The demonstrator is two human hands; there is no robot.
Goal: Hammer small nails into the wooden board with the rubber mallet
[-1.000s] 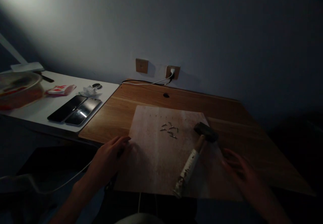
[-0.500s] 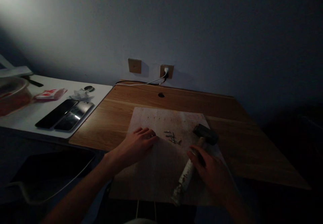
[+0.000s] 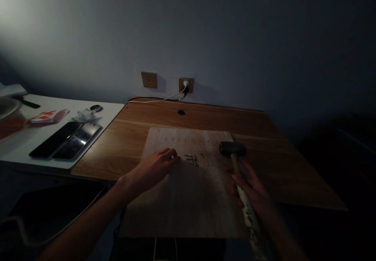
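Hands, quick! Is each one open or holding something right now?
Left hand: curled; can't tell if it's holding anything.
Right hand: closed, holding the hammer.

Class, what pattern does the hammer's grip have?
The grip is white with dark patches, shown in the head view.

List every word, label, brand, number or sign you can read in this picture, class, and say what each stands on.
No text can be read with certainty.
Packet: red marks, too blurred to read.
Hammer: dark patches on its pale handle, no readable lettering.
Left phone and right phone: no readable text.
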